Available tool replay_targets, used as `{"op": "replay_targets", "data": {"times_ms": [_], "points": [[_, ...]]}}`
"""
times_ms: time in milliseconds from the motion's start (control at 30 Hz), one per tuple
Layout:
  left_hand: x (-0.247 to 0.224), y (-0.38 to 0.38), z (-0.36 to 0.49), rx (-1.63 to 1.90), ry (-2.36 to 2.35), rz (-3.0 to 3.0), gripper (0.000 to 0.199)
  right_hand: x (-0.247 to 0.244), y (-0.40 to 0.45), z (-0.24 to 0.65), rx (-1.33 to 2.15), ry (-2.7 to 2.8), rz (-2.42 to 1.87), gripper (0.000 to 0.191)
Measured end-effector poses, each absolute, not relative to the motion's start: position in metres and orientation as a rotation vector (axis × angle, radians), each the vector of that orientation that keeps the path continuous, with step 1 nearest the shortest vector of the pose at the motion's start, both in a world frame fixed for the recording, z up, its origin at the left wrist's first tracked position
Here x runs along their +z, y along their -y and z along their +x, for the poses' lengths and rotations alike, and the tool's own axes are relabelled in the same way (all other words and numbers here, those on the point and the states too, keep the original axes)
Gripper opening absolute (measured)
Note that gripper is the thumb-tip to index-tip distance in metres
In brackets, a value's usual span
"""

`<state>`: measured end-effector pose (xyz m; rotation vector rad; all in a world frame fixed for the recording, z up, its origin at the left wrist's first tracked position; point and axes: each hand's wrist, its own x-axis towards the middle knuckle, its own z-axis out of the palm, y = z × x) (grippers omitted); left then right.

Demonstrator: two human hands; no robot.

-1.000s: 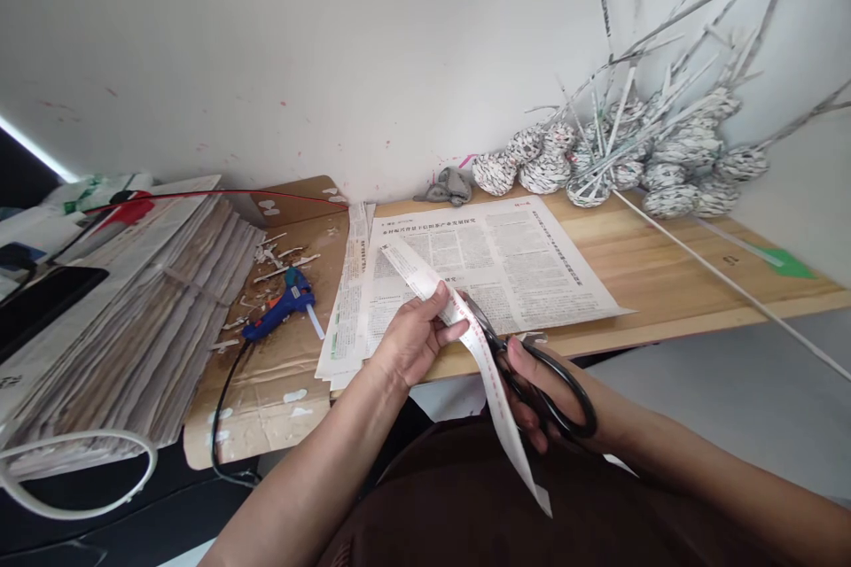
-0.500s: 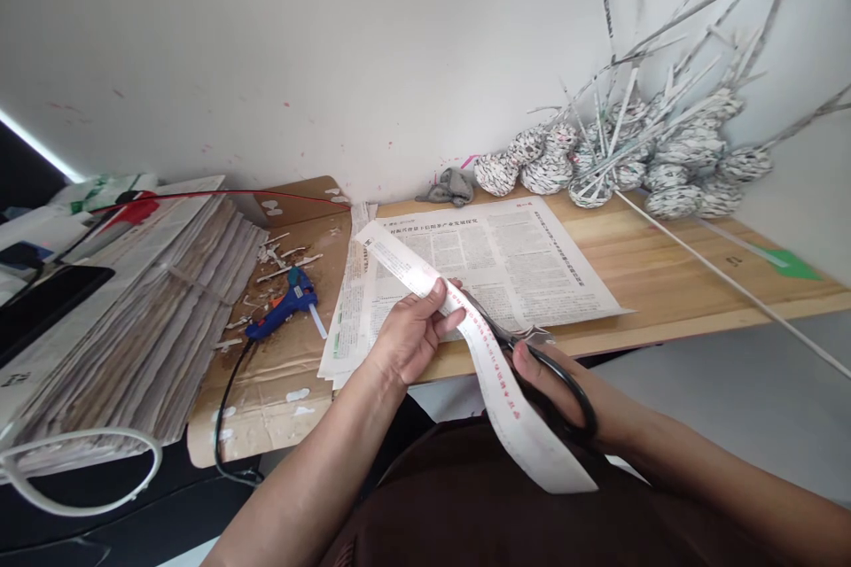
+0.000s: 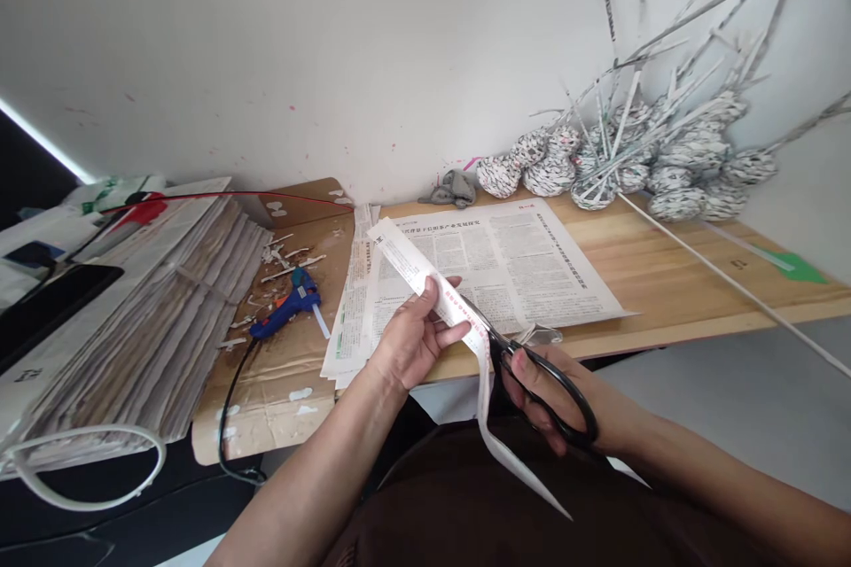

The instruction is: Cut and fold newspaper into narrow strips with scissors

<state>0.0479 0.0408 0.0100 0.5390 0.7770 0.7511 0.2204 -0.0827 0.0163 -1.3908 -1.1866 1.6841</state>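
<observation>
The left hand (image 3: 416, 337) pinches a printed paper strip (image 3: 407, 259) between thumb and fingers, above the newspaper sheet (image 3: 538, 270). The right hand (image 3: 542, 390) grips black-handled scissors (image 3: 577, 399), their blades against the strip, whose lower end hangs before the person's dark clothing (image 3: 425, 505).

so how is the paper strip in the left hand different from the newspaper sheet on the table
The paper strip is narrow, while the newspaper sheet is broad. The paper strip is gripped in the left hand, its lower end hanging free; the newspaper sheet lies on the table. The paper strip carries red print lengthwise; the newspaper sheet's is mostly black. Both are pale printed paper.
</observation>
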Motion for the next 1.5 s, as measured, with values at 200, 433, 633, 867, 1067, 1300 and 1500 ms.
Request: {"op": "replay_targets", "data": {"times_ms": [200,433,633,867,1067,1300,1500], "points": [[0.012,-0.038,0.046,0.715,-0.712,0.563,0.022,0.021,0.086,0.219,1.684,1.139,-1.312,0.063],[0.015,-0.030,0.048,0.682,-0.765,0.576,0.014,0.011,0.081,0.221,1.741,1.202,-1.233,0.072],[0.013,-0.034,0.046,0.698,-0.757,0.560,0.024,0.020,0.085,0.218,1.672,1.208,-1.316,0.066],[0.012,-0.037,0.043,0.771,-0.740,0.535,0.015,0.024,0.087,0.216,1.716,1.171,-1.364,0.067],[0.013,-0.033,0.047,0.728,-0.797,0.511,0.015,0.023,0.081,0.212,1.753,1.179,-1.333,0.071],[0.016,-0.033,0.047,0.751,-0.798,0.536,0.010,0.029,0.079,0.211,1.689,1.219,-1.388,0.071],[0.011,-0.038,0.045,0.804,-0.807,0.544,0.015,0.026,0.082,0.211,1.705,1.175,-1.453,0.069]]}}
